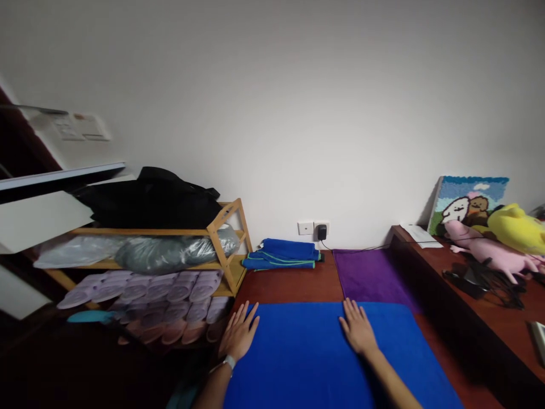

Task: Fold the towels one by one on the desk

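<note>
A blue cloth point(306, 358) lies spread flat on the reddish-brown wooden surface point(293, 287). My left hand point(239, 332) rests on the cloth's far left corner, fingers stretched out and slightly apart. Near the middle of the far edge, my right hand point(358, 326) lies palm down on the same cloth with its fingers extended. Neither hand grips anything. Beyond the blue cloth, a purple cloth point(370, 278) is laid flat by the wall. Left of it sits a folded stack of blue cloths point(283, 254) with green edging.
A wooden rack point(227, 255) at left holds a black bag point(157, 199), plastic-wrapped items point(170, 253) and several slippers point(179, 287). A charger point(322, 232) is plugged into the wall. A raised ledge at right bears a pink plush toy point(485, 247), a yellow plush toy point(517, 227) and a picture point(468, 199).
</note>
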Tool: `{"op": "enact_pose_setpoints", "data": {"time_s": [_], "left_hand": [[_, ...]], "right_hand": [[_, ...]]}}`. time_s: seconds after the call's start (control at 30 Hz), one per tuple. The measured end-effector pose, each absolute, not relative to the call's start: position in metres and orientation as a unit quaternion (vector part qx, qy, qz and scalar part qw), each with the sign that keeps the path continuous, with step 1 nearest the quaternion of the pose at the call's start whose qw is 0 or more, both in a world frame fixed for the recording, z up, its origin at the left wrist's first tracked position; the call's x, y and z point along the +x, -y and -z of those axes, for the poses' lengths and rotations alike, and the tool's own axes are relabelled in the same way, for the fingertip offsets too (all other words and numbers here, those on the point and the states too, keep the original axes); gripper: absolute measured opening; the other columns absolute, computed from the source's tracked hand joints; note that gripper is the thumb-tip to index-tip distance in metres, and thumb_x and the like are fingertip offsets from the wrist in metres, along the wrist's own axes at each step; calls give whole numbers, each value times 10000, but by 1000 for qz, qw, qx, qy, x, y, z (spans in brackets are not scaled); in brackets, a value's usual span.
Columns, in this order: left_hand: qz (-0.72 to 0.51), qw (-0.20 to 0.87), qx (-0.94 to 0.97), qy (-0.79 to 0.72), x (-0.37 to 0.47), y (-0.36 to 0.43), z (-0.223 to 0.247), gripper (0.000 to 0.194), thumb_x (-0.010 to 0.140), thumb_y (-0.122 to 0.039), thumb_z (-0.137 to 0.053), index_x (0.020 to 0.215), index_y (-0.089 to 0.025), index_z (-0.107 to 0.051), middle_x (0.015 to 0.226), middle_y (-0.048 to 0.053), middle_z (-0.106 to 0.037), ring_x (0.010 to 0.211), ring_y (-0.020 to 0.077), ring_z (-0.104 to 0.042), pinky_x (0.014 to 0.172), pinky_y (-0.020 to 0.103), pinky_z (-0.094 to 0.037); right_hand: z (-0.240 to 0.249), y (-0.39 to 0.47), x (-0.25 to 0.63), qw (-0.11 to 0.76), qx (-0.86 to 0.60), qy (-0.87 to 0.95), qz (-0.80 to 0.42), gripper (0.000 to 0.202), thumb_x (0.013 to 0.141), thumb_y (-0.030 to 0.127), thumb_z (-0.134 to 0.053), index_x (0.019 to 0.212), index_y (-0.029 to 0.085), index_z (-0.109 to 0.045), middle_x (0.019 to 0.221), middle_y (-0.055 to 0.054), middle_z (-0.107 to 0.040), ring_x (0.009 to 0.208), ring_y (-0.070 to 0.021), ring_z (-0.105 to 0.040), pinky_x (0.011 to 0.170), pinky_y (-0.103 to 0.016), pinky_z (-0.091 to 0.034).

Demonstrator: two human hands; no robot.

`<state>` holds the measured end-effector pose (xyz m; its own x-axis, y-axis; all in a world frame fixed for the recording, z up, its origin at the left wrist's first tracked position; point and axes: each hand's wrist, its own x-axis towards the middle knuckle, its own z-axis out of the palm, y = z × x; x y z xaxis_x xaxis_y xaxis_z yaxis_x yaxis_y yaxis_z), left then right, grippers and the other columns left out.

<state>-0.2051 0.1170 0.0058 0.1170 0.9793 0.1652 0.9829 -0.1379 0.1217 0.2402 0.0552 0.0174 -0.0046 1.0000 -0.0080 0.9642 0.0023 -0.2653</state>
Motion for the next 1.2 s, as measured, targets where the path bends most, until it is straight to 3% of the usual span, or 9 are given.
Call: {"op": "enact_pose_setpoints", "data": {"time_s": [0.13,0.27,0.67,0.87,1.07,1.2], "left_hand": [[108,11,-749,654,-205,-117,-5,587,1032,-530,-330,1572,-305,-370,1670,63,-327,1524,246,-313,1237,453,-241],[103,22,-746,658,-205,-118,-4,579,1031,-531,-328,1568,-322,-373,1666,50,-336,1525,241,-311,1236,460,-241],[70,-3,-746,663,-209,-116,-12,614,1028,-616,-293,1581,-351,-326,1678,56,-304,1536,258,-281,1231,474,-250],[110,12,-757,644,-210,-114,-3,616,1037,-610,-275,1582,-330,-331,1679,54,-299,1539,242,-277,1238,464,-234],[102,8,-751,652,-209,-114,-6,609,1041,-572,-298,1581,-296,-347,1672,58,-313,1537,242,-280,1243,464,-234],[102,8,-755,648,-210,-115,-6,606,1041,-576,-286,1584,-312,-336,1670,45,-320,1534,248,-287,1239,470,-242]], "right_hand": [[1,-41,362,34,-789,612,-55,757,985,540,-189,1613,119,-213,1681,-71,-223,1560,-251,-159,1271,-469,-127],[17,-31,435,31,-817,574,-49,762,966,529,-179,1620,138,-201,1687,-67,-224,1561,-237,-160,1263,-474,-161],[29,-32,448,41,-822,565,-57,779,933,540,-177,1617,171,-233,1687,-48,-217,1560,-238,-158,1267,-497,-121],[-16,-49,341,105,-782,614,-9,736,975,454,-168,1577,55,-311,1664,-124,-269,1559,-272,-160,1273,-484,-118],[-50,-53,126,185,-589,776,-126,674,1035,525,-174,1615,185,-224,1676,-30,-217,1557,-221,-169,1284,-446,-139],[-43,-51,88,143,-580,782,-177,714,1022,595,-197,1608,191,-238,1671,-53,-214,1557,-248,-166,1282,-484,-126]]}}
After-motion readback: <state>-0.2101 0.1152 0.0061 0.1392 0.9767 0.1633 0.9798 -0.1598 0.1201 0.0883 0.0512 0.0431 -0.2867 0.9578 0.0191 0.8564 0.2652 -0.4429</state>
